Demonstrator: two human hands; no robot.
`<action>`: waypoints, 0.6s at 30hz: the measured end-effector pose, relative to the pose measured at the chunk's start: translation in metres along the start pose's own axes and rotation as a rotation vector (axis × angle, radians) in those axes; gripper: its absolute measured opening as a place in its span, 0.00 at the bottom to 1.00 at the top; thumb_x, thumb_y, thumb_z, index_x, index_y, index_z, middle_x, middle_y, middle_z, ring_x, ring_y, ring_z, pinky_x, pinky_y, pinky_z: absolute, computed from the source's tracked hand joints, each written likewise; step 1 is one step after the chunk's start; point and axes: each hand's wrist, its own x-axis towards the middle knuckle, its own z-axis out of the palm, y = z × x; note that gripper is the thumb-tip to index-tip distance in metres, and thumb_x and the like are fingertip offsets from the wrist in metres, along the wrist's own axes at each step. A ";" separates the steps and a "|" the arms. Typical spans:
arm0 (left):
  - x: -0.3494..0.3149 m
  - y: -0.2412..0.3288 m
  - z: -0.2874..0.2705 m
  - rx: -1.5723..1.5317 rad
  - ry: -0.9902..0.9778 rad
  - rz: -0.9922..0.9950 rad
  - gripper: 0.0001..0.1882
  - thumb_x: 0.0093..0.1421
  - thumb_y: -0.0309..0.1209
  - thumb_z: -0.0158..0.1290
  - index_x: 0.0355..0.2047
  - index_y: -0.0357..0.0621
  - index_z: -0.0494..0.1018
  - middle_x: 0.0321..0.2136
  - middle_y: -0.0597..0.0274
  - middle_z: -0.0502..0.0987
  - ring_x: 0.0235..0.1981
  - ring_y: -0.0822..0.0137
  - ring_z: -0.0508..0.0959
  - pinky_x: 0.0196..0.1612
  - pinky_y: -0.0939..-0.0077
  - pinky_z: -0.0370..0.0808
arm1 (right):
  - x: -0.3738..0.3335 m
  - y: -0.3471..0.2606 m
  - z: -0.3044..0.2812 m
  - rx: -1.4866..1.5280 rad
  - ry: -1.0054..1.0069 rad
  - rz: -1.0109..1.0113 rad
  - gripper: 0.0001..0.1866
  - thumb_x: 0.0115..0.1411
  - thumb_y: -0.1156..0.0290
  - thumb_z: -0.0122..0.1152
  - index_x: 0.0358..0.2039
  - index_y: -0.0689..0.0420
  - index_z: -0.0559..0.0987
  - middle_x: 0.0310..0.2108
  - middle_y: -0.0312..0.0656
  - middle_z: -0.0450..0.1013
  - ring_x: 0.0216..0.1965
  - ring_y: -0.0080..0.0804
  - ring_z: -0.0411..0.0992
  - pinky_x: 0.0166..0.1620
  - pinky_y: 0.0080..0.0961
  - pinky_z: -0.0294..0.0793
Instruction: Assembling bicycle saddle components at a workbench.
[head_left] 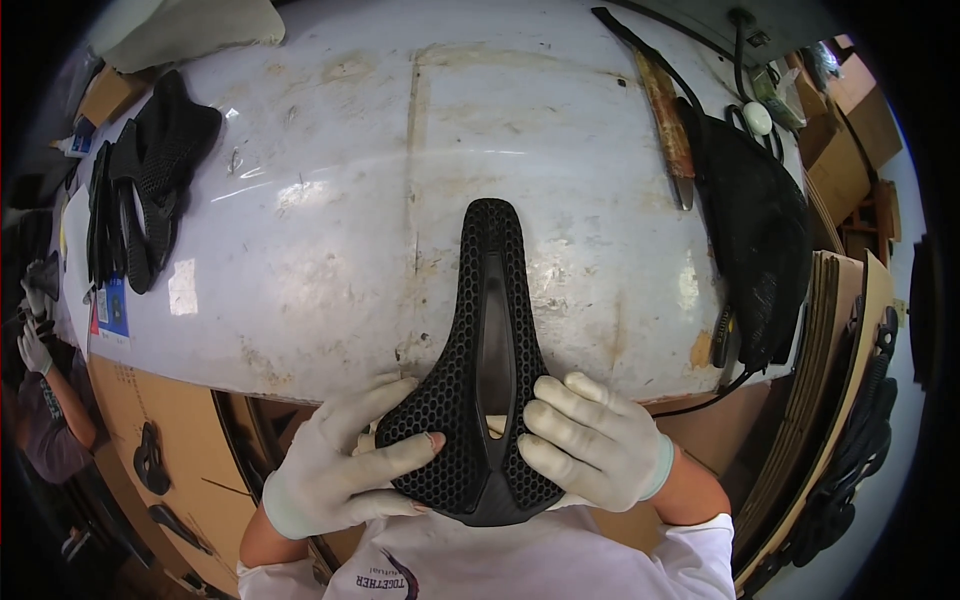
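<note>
Between my gloved hands is a black bicycle saddle (pixel 447 402) with a honeycomb-patterned top and a long slot down its middle. Its narrow nose points away from me over the white table (pixel 330 290), and its wide rear is close to my chest. My left hand (pixel 350 455) grips the left wing, with one fingertip bare through the glove and resting on the honeycomb. On the opposite wing my right hand (pixel 590 440) has its fingers laid over the edge. Through the slot, a bit of gloved finger shows beneath the saddle.
Several black saddles (pixel 165 170) are gathered at the table's far left. A brown-wrapped blade-like tool (pixel 667 120) and a black bag (pixel 755 240) lie at the right. Cardboard boxes (pixel 845 150) and more saddles (pixel 850 460) are beyond the right edge. Another person's gloved hand (pixel 35 350) shows far left.
</note>
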 end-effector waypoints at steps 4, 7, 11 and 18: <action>0.004 0.012 -0.002 0.091 -0.032 -0.003 0.30 0.54 0.51 0.67 0.55 0.54 0.82 0.59 0.40 0.71 0.58 0.36 0.76 0.60 0.47 0.74 | 0.000 0.002 0.001 -0.014 -0.005 -0.016 0.17 0.53 0.71 0.63 0.44 0.63 0.84 0.47 0.51 0.79 0.53 0.51 0.79 0.56 0.43 0.80; 0.004 0.017 -0.004 0.135 -0.047 -0.016 0.32 0.47 0.53 0.71 0.52 0.55 0.84 0.60 0.40 0.72 0.59 0.35 0.75 0.61 0.48 0.73 | 0.000 0.003 0.002 -0.014 0.003 -0.025 0.17 0.53 0.71 0.63 0.43 0.63 0.84 0.47 0.51 0.79 0.52 0.51 0.79 0.55 0.43 0.80; 0.007 0.022 -0.008 0.246 -0.073 -0.021 0.32 0.46 0.52 0.72 0.52 0.58 0.84 0.59 0.42 0.73 0.59 0.37 0.76 0.59 0.48 0.75 | 0.001 0.003 0.003 0.001 0.004 -0.012 0.17 0.53 0.71 0.63 0.43 0.63 0.83 0.47 0.51 0.79 0.52 0.51 0.79 0.54 0.43 0.80; 0.000 0.010 -0.003 0.210 -0.063 0.052 0.36 0.44 0.53 0.75 0.54 0.56 0.83 0.61 0.40 0.71 0.58 0.37 0.76 0.58 0.47 0.75 | 0.000 0.004 0.004 -0.002 0.021 -0.009 0.17 0.53 0.72 0.64 0.43 0.63 0.83 0.46 0.49 0.79 0.51 0.49 0.79 0.54 0.42 0.79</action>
